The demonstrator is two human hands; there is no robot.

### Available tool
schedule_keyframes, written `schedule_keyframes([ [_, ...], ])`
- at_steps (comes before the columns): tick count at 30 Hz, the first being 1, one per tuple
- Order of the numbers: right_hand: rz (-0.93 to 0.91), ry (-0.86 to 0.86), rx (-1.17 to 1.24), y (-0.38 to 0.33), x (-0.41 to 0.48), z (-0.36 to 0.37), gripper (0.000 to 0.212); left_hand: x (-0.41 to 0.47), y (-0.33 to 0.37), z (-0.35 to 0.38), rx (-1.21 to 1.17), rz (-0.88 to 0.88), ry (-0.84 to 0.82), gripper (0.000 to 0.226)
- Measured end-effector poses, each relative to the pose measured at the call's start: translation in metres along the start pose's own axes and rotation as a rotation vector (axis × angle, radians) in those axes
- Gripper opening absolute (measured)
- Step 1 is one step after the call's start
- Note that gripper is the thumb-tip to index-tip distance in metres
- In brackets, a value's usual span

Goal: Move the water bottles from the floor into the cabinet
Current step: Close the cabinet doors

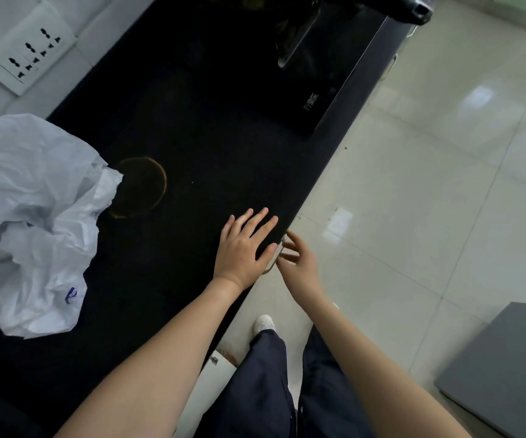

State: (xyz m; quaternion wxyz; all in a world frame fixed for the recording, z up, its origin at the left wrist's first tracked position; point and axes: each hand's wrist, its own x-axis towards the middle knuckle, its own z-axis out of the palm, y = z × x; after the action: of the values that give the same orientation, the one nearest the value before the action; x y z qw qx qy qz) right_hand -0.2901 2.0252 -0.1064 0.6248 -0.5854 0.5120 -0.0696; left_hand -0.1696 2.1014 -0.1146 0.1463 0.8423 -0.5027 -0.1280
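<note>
A wide matte black countertop point(192, 147) carries a crumpled white plastic bag point(34, 216) well left of the left hand point(242, 248), which lies flat at the counter's edge, fingers spread. Just right of it, the right hand point(299, 263), loose-fingered and gripping nothing, is beside the curved metal cabinet handle point(270, 267).

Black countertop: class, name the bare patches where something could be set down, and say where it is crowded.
Bare: the middle stretch between the white plastic bag and the induction cooker, around the ring stain. Crowded: the front edge, where the left hand lies flat and the right hand reaches beside it; the bag fills the left side.
</note>
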Motion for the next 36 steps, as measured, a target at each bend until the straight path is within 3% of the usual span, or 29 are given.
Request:
schedule_keyframes([
  [4, -0.236, 0.043, -0.337, -0.032, -0.021, -0.03, 0.049, -0.003, 0.011, -0.033, -0.186, -0.064, -0.039, 0.044],
  [10, -0.719, 0.109, -0.757, -0.099, -0.056, -0.066, 0.045, -0.034, 0.023, -0.126, -0.174, 0.029, 0.292, 0.046],
  [13, -0.961, 0.118, -0.864, -0.121, -0.064, -0.07, 0.048, -0.058, 0.011, -0.158, -0.121, -0.019, 0.447, 0.045],
  [16, -1.099, 0.054, -0.941, -0.133, -0.059, -0.064, 0.049, -0.089, 0.001, -0.162, -0.063, -0.136, 0.502, 0.048],
  [20, -1.155, -0.162, -1.058, -0.13, -0.039, -0.046, 0.053, -0.134, 0.005, -0.128, -0.023, -0.356, 0.438, 0.052],
  [24, -1.171, -0.487, -1.148, -0.114, -0.022, -0.032, 0.056, -0.178, 0.05, -0.08, -0.002, -0.729, 0.412, 0.053],
  [29, -1.323, -0.864, -1.186, -0.097, -0.027, -0.023, 0.056, -0.224, 0.121, -0.041, -0.047, -1.223, 0.626, 0.053],
  [36, -1.571, -1.199, -1.145, -0.081, -0.069, 0.013, 0.056, -0.283, 0.199, -0.027, 0.006, -1.637, 0.859, 0.052],
])
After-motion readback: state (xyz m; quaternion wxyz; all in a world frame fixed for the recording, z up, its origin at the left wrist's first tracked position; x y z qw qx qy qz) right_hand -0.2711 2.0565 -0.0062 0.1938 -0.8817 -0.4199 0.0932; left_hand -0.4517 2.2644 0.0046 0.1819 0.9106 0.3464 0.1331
